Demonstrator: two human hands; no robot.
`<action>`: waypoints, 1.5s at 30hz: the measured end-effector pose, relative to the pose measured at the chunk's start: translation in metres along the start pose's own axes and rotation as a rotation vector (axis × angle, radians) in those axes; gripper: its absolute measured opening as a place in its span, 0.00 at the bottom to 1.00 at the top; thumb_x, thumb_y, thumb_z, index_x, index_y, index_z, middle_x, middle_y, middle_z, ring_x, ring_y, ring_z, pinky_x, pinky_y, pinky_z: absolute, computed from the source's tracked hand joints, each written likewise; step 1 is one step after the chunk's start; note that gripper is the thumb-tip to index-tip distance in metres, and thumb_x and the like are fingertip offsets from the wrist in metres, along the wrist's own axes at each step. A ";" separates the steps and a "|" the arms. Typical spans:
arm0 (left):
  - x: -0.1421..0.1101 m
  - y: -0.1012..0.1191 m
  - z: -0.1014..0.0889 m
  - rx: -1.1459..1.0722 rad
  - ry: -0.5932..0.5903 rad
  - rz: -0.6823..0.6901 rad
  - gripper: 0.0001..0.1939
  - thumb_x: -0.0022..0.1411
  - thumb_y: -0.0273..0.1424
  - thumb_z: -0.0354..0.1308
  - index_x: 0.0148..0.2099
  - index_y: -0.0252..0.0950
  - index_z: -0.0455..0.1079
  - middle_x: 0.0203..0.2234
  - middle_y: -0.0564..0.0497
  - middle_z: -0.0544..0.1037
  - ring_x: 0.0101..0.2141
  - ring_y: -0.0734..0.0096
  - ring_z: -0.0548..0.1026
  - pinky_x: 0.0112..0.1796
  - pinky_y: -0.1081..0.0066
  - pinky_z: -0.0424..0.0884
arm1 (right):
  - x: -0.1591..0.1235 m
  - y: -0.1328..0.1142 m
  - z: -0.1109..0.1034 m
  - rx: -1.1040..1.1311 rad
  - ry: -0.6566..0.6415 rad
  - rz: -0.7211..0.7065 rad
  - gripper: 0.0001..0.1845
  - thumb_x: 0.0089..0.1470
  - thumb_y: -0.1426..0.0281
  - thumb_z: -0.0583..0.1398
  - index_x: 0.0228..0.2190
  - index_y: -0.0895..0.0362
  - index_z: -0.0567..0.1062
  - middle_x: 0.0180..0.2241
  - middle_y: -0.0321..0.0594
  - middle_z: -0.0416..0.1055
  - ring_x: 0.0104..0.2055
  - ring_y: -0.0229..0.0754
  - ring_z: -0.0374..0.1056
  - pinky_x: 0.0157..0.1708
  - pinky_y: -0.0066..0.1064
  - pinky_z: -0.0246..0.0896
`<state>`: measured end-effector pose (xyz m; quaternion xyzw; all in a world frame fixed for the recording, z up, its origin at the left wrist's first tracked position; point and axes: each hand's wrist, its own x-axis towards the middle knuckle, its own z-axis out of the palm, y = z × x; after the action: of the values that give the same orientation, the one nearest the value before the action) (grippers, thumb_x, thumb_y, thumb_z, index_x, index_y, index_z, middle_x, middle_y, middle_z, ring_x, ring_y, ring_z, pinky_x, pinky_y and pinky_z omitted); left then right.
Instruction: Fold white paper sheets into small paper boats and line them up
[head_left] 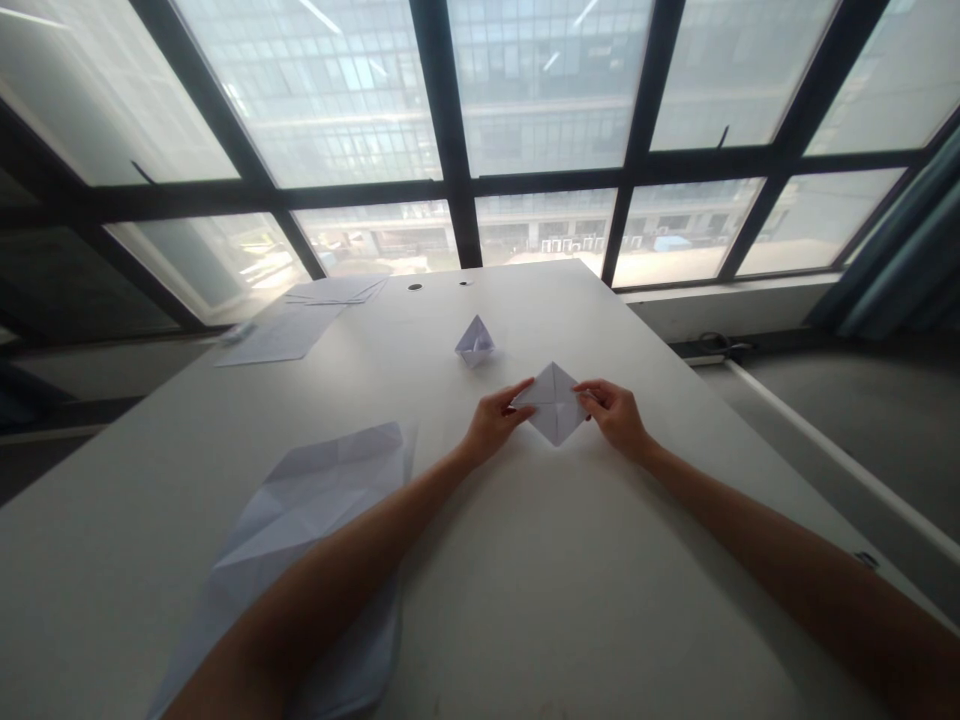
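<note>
A small square of folded white paper [556, 400], turned like a diamond, has crease lines crossing at its middle. My left hand [495, 420] pinches its left corner between thumb and fingers. On the opposite corner, my right hand [613, 412] is closed in a similar pinch. The paper is at or just above the tabletop; I cannot tell whether it touches. Just beyond it, a finished-looking folded paper boat [476, 341] stands on the table with a pointed peak.
The white table [570, 600] reaches toward large windows. Creased sheets of paper [322, 490] lie under my left forearm. More flat sheets [285, 333] rest at the far left, and a round hole [415, 287] sits near the far edge. A blue curtain [892, 260] hangs at right.
</note>
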<state>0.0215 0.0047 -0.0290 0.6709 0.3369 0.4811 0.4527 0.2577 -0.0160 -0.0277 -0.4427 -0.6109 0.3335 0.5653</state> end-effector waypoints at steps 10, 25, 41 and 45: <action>0.000 -0.002 -0.003 0.125 0.014 0.054 0.26 0.56 0.36 0.69 0.57 0.36 0.74 0.40 0.48 0.77 0.36 0.69 0.75 0.36 0.71 0.73 | 0.000 0.002 0.000 -0.053 -0.031 -0.001 0.22 0.51 0.61 0.65 0.46 0.60 0.80 0.27 0.38 0.76 0.23 0.36 0.64 0.22 0.28 0.62; -0.005 0.012 0.005 0.364 0.230 0.343 0.10 0.60 0.33 0.67 0.45 0.44 0.80 0.33 0.51 0.71 0.34 0.71 0.70 0.35 0.71 0.70 | -0.006 -0.007 -0.002 -0.226 -0.011 -0.367 0.09 0.59 0.65 0.63 0.41 0.52 0.81 0.38 0.41 0.76 0.36 0.42 0.71 0.30 0.33 0.68; -0.009 0.011 0.009 0.850 -0.162 0.261 0.20 0.58 0.15 0.50 0.49 0.38 0.71 0.48 0.47 0.79 0.52 0.63 0.74 0.55 0.61 0.67 | -0.006 -0.004 -0.005 -0.676 -0.311 -0.446 0.14 0.61 0.75 0.55 0.39 0.52 0.81 0.41 0.44 0.78 0.48 0.47 0.69 0.51 0.42 0.64; -0.014 0.016 0.012 0.943 -0.268 0.218 0.22 0.57 0.22 0.56 0.54 0.39 0.68 0.53 0.45 0.76 0.52 0.60 0.74 0.58 0.60 0.64 | -0.007 -0.006 -0.004 -0.757 -0.394 -0.436 0.15 0.56 0.79 0.57 0.39 0.54 0.81 0.44 0.44 0.78 0.49 0.47 0.70 0.52 0.41 0.62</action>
<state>0.0290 -0.0163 -0.0206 0.8896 0.3844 0.2309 0.0867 0.2609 -0.0252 -0.0243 -0.4076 -0.8635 0.0387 0.2945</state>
